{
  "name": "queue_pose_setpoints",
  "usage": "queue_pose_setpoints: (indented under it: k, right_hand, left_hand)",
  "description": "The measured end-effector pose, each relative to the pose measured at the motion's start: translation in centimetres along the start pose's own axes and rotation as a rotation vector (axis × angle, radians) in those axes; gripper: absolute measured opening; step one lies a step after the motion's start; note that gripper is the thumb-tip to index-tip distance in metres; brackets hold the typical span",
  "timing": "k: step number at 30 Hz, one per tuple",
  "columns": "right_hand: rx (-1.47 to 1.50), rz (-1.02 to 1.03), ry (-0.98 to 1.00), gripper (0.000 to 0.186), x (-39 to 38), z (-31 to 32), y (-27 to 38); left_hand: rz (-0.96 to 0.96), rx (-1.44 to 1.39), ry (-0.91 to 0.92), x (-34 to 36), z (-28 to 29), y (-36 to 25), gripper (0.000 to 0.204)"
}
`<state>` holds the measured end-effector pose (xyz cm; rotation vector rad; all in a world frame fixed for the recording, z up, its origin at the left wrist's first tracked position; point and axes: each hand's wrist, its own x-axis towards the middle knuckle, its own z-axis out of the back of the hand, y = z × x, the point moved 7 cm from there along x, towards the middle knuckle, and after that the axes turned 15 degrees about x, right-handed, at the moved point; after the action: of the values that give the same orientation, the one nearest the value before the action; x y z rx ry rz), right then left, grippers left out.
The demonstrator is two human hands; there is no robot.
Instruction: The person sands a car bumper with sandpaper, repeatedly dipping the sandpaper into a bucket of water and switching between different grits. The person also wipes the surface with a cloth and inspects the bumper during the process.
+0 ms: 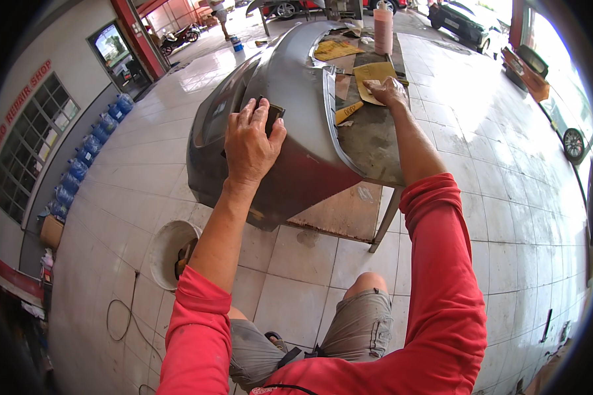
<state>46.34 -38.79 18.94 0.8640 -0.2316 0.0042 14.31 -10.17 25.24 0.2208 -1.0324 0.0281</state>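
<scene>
A white bucket [168, 253] is seen on the tiled floor [507, 197], with a thin cable [122, 316] lying looped beside it. A row of blue water bottles [89, 148] is lined up along the wall at the left, below a barred window [26, 158]. A pink bottle [383, 27] is stood upright at the far end of the surface [375, 141]. A dark car [464, 23] is parked in the distance, and a motorbike [178, 39] is seen near the open doorway.
</scene>
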Motion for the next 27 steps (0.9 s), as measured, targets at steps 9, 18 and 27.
queue_pose_setpoints:
  k: [9,18,27]
  right_hand:
    - [-0.08,-0.074,-0.017,0.05,2.0,-2.0,0.7]
    - [0.04,0.011,-0.074,0.05,4.3,-1.3,1.0]
    - [-0.036,0.508,0.179,0.062,-2.1,-4.8,17.0]
  left_hand:
    - [0.052,0.022,-0.035,-0.6,-0.5,-0.4,0.049]
    - [0.085,0.011,-0.048,-0.6,-0.6,-0.6,0.049]
    - [0.071,0.028,-0.018,-0.7,-0.9,-0.3,0.051]
